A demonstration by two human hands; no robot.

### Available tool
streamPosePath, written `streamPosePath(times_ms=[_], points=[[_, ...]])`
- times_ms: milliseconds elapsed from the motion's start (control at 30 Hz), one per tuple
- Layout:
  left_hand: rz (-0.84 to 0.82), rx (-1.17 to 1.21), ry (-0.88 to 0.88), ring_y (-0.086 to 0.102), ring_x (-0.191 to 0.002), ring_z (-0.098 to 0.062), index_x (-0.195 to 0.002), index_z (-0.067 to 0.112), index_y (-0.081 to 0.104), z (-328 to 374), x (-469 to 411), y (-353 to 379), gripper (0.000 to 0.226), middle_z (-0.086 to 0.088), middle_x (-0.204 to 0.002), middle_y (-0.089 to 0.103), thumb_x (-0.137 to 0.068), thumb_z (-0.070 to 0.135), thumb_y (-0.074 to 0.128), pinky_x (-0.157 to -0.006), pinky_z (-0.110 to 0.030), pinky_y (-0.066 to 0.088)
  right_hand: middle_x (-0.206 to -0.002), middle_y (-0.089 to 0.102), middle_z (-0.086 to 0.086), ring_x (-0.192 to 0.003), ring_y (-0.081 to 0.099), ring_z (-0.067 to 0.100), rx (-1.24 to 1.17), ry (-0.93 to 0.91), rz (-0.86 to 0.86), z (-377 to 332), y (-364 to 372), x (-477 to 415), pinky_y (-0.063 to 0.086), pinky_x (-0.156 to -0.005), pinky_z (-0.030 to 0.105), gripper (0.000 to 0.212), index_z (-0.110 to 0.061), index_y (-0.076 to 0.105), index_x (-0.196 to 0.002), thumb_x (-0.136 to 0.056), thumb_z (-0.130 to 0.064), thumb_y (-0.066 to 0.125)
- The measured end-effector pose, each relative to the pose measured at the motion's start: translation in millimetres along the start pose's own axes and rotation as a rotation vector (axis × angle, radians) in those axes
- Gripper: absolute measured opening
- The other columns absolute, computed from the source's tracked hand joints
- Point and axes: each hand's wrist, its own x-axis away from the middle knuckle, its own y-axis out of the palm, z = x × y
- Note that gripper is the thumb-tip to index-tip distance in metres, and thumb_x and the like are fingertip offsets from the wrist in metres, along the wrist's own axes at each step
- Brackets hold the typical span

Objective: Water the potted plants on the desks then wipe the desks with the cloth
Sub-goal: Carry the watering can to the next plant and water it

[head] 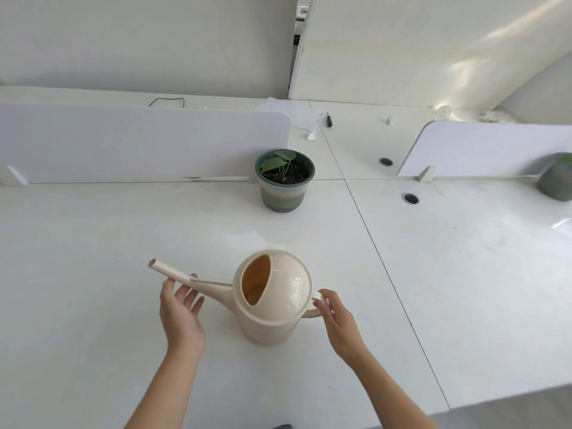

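Note:
A cream watering can (275, 301) stands on the white desk (108, 243), its long spout pointing left. My left hand (181, 311) is open, palm up, just under the spout, fingertips close to it. My right hand (337, 320) has its fingers on the can's handle at the right side. A green pot with a small leafy plant (284, 179) stands farther back against the divider. A second grey-green pot (557, 178) is cut off at the right edge. No cloth is in view.
Low white divider panels (139, 140) run along the back of the desks. Two round cable holes (410, 198) lie right of the plant. Papers and a black pen (329, 120) lie on the far desk. The desk's front edge runs at lower right.

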Motion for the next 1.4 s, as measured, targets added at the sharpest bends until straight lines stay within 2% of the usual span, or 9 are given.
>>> streamPosePath(times_ms=[133,233,400,533,833,900,1033,1200,1400], points=[[-0.025,0.004,-0.005,0.057,-0.091,-0.016,-0.102,0.025,0.049,-1,-2,-1,0.019,0.000,-0.094,0.062,-0.093,0.031,0.034,-0.093,-0.034,0.039,-0.092,0.059,0.013,-0.081,0.050,0.022,-0.030,0.036,-0.036,-2,-2,0,0.035,-0.065,0.015,0.014,-0.035,0.045,-0.087,-0.092,-0.044,0.036],[-0.063,-0.001,-0.006,0.057,-0.089,-0.015,-0.106,0.022,0.048,-1,-3,-3,0.019,0.001,-0.092,0.061,-0.091,0.030,0.038,-0.091,-0.034,0.041,-0.085,0.054,-0.001,-0.085,0.048,0.015,-0.073,0.011,-0.064,0,-4,0,0.037,-0.074,0.027,0.048,-0.027,0.046,-0.091,-0.077,-0.071,0.034],[-0.112,0.023,-0.007,0.056,-0.087,-0.016,-0.085,0.023,0.051,7,7,-7,0.015,0.001,-0.088,0.058,-0.090,0.029,0.039,-0.086,-0.032,0.044,-0.095,0.054,0.003,-0.092,0.046,0.018,-0.088,0.039,-0.170,-3,-12,4,0.037,-0.086,0.031,0.013,-0.029,0.045,-0.089,-0.097,-0.030,0.035],[-0.155,0.045,0.029,0.056,-0.086,-0.016,-0.084,0.022,0.049,17,23,-15,0.015,0.001,-0.087,0.059,-0.090,0.030,0.038,-0.081,-0.031,0.045,-0.101,0.057,-0.002,-0.109,0.051,0.024,-0.118,0.001,-0.215,-11,-28,15,0.038,-0.095,0.033,0.011,-0.027,0.048,-0.091,-0.096,-0.030,0.039],[-0.011,0.164,0.153,0.057,-0.089,-0.019,-0.083,0.021,0.051,27,121,-68,0.016,-0.003,-0.090,0.060,-0.091,0.029,0.040,-0.083,-0.035,0.047,-0.097,0.052,0.008,-0.115,0.047,0.032,-0.180,-0.160,-0.406,-30,-52,61,0.037,-0.084,0.024,0.019,-0.014,0.053,-0.096,-0.095,-0.029,0.040],[0.058,0.193,0.183,0.058,-0.090,-0.019,-0.084,0.021,0.052,26,149,-88,0.014,-0.004,-0.092,0.061,-0.091,0.027,0.041,-0.083,-0.035,0.048,-0.105,0.059,0.015,-0.114,0.051,0.025,-0.183,-0.198,-0.465,-31,-52,77,0.038,-0.087,0.024,0.019,-0.014,0.054,-0.098,-0.095,-0.027,0.040],[0.181,0.210,0.271,0.057,-0.087,-0.017,-0.079,0.022,0.052,18,202,-133,0.020,-0.002,-0.090,0.061,-0.094,0.025,0.039,-0.085,-0.036,0.045,-0.109,0.062,-0.001,-0.092,0.058,-0.008,-0.192,-0.249,-0.633,-37,-41,110,0.041,-0.081,0.018,0.018,-0.022,0.057,-0.097,-0.096,-0.023,0.038],[0.345,0.193,0.345,0.056,-0.092,-0.019,-0.097,0.016,0.053,14,247,-202,0.018,-0.002,-0.091,0.061,-0.094,0.026,0.038,-0.076,-0.032,0.046,-0.116,0.062,-0.010,-0.108,0.057,0.006,-0.155,-0.298,-0.859,-45,-8,147,0.045,-0.091,0.022,0.026,-0.028,0.059,-0.107,-0.087,-0.037,0.046],[0.504,0.216,0.403,0.058,-0.091,-0.017,-0.090,0.019,0.054,20,284,-264,0.014,0.000,-0.091,0.062,-0.093,0.023,0.041,-0.076,-0.033,0.047,-0.101,0.062,-0.020,-0.086,0.055,-0.018,-0.103,-0.291,-1.052,-64,40,184,0.041,-0.077,0.004,0.023,-0.029,0.059,-0.102,-0.095,-0.016,0.042]])
